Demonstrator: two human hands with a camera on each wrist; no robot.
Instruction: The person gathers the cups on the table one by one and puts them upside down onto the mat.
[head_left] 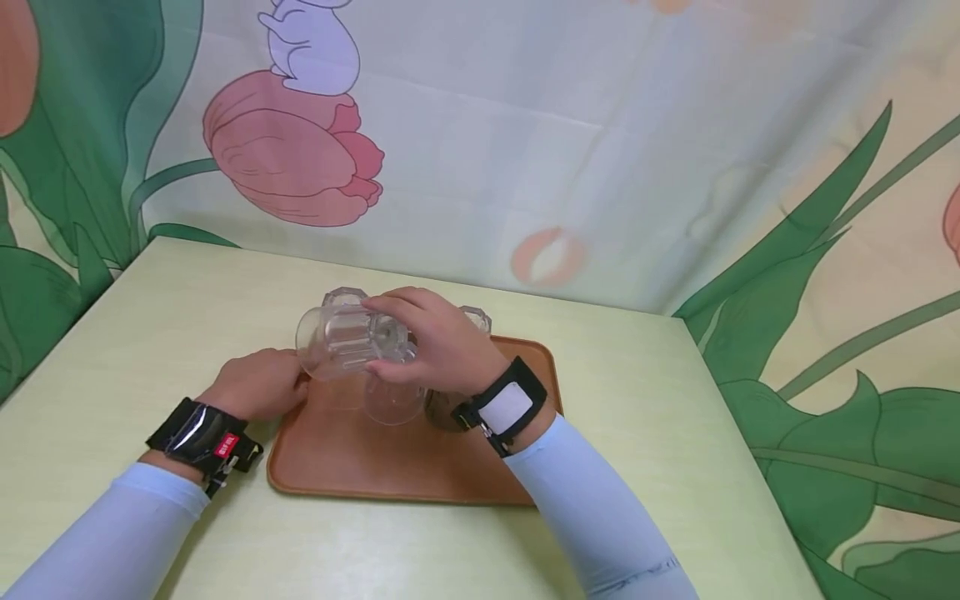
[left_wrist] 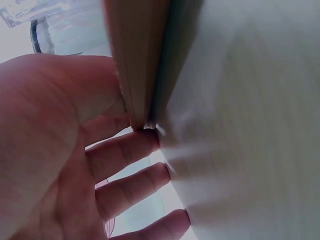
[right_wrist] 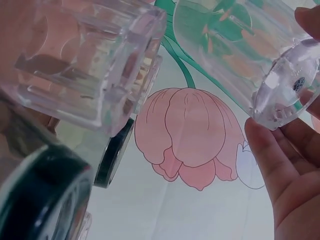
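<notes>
My right hand (head_left: 442, 342) holds a clear faceted drinking glass (head_left: 341, 340) near its base, the thumb on one side and fingers on the other. The glass lies tilted on its side over the brown tray (head_left: 360, 467), mouth toward the left. Below it, another clear glass (head_left: 393, 404) stands upside down; the right wrist view shows that glass (right_wrist: 85, 65) close by. At the tray's left rim (left_wrist: 140, 65), my left hand (head_left: 258, 383) grips the edge with the thumb, and its other fingertips touch the table.
More glass bases (head_left: 343, 297) show behind the held glass, and one (head_left: 477, 318) behind my right hand. Dark-ringed round pieces (right_wrist: 45, 195) stand near the right wrist. The pale table (head_left: 637, 467) ends at a flower-printed curtain (head_left: 480, 150).
</notes>
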